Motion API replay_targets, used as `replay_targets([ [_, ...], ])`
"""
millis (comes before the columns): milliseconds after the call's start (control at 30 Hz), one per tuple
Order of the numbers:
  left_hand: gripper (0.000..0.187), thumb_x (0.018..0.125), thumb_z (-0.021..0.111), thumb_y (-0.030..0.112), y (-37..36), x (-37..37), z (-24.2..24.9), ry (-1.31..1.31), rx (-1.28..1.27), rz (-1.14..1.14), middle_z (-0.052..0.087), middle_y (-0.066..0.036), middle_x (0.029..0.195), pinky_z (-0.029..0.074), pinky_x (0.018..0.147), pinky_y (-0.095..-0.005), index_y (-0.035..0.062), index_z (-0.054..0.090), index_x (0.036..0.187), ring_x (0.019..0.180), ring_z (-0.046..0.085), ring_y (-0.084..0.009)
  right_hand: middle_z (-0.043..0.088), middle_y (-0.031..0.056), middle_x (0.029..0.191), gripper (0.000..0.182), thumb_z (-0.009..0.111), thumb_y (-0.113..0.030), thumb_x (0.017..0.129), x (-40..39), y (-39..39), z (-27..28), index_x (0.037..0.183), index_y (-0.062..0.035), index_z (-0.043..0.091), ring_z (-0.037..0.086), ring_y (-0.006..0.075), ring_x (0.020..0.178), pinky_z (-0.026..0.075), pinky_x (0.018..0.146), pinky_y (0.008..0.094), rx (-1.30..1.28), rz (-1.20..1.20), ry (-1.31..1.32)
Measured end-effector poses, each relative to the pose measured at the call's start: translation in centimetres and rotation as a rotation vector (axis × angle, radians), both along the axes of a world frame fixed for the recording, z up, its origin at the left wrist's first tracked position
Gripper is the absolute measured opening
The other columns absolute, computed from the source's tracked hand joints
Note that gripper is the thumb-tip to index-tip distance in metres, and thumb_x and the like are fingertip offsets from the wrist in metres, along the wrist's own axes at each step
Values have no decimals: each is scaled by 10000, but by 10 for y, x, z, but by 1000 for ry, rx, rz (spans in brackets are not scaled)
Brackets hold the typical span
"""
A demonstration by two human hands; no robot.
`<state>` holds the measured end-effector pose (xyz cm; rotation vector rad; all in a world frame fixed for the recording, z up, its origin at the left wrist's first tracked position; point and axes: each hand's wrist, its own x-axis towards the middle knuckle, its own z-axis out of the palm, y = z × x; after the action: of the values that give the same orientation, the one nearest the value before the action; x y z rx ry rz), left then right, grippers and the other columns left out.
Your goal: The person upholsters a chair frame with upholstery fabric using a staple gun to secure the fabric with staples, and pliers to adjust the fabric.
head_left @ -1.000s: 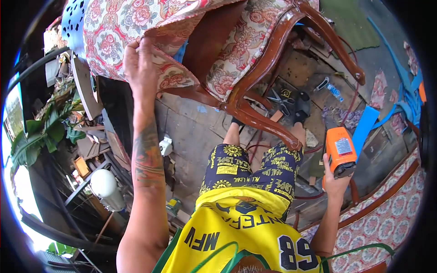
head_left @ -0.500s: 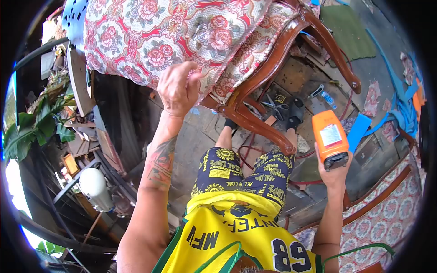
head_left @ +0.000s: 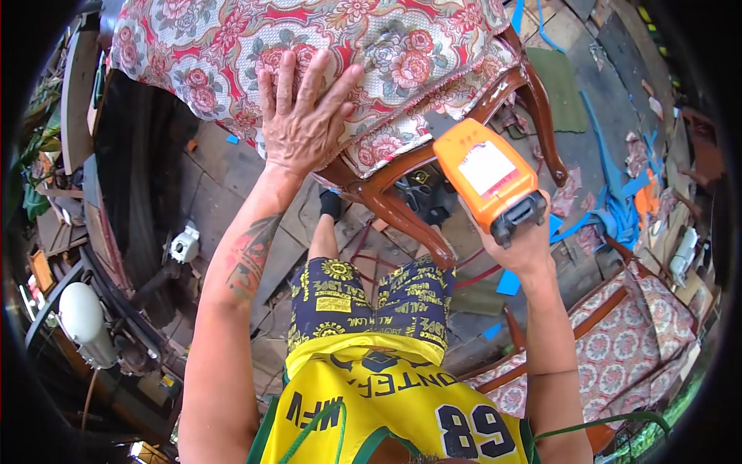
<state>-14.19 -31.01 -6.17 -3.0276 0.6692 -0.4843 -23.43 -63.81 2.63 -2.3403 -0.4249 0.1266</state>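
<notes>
My left hand point(head_left: 302, 116) lies flat with fingers spread on the floral fabric point(head_left: 224, 58) of an upholstered chair seat. Red and pink roses on a cream ground cover that cloth, and its edge hangs over the chair's glossy brown wooden frame point(head_left: 390, 174). In my right hand point(head_left: 519, 246) is an orange staple gun point(head_left: 485, 170) with a white label and a black rear end. My fingers wrap it from below, mostly hidden under its body. Its front end overlaps the chair's frame in this view.
A second piece with floral upholstery point(head_left: 618, 344) stands at the lower right. Blue strips point(head_left: 614, 216) and fabric scraps lie on the floor at right, near a green cloth point(head_left: 558, 89). At left is a white rounded tank point(head_left: 83, 315). Red hose runs beneath the chair.
My left hand has gone from curled fingers near the cloth's edge to spread flat on it. The staple gun has moved left and up toward the chair. The view has shifted.
</notes>
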Motion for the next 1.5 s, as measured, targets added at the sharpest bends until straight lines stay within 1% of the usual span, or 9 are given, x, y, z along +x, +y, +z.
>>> replay_targets([
  [67,492,1040,506,478,2,-7,-8,0,-21,21,301,-15,1694,52,1288,-544,412,516,1527,1589,179,-347,775,43,943,406,881,-175,609,7,9,-8,979,-94,735,728,265,771,544,751,383,-109,37,-115],
  [200,500,1033,519,475,2,-8,-13,-18,-49,16,305,-31,1687,36,1282,-586,414,505,1530,1585,184,-361,766,103,877,252,801,-81,685,32,41,6,928,-49,741,755,287,781,580,754,368,202,-95,97],
  [367,511,1022,537,559,-6,-3,9,-54,-46,28,477,-31,1373,264,1113,-465,420,520,1514,1351,398,-259,762,114,848,203,790,-63,696,40,55,16,892,-42,740,754,286,754,580,729,352,257,-169,156],
  [467,523,1019,519,603,-18,12,15,-45,-22,73,461,-10,1286,276,1011,-403,425,526,1511,1268,394,-222,761,107,839,202,793,-68,700,37,47,12,893,-43,742,754,279,743,578,717,355,59,-80,-13],
  [633,452,1086,422,521,-15,2,-9,-170,-22,21,446,19,1503,244,1189,-425,429,522,1517,1422,362,-220,767,97,829,184,799,-72,704,40,47,16,880,-52,749,751,264,730,570,712,350,91,-118,49],
  [700,456,1090,410,516,-15,-4,-13,-148,16,37,421,31,1557,221,1211,-427,421,517,1523,1457,343,-220,781,116,1102,297,812,19,812,40,45,17,1100,20,741,751,230,1019,580,913,371,45,-84,145],
  [767,476,1092,390,519,-15,-6,-17,-132,20,56,382,52,1637,183,1241,-431,399,504,1538,1508,308,-220,778,116,1108,303,814,23,809,43,47,15,1102,25,736,748,229,1019,579,916,369,37,-66,125],
  [1267,507,1058,452,548,-15,-6,-20,-133,-38,57,383,81,1639,160,1245,-454,405,488,1542,1510,306,-199,761,104,1158,339,803,32,819,64,74,21,1144,51,706,730,200,1064,563,945,347,-2,-62,196],
  [1500,510,1042,476,556,-15,-6,-20,-127,-46,58,367,96,1651,143,1255,-454,396,508,1525,1530,286,-198,729,94,1216,369,719,11,846,72,73,17,1153,-177,801,707,263,1094,536,946,380,-129,24,124],
])
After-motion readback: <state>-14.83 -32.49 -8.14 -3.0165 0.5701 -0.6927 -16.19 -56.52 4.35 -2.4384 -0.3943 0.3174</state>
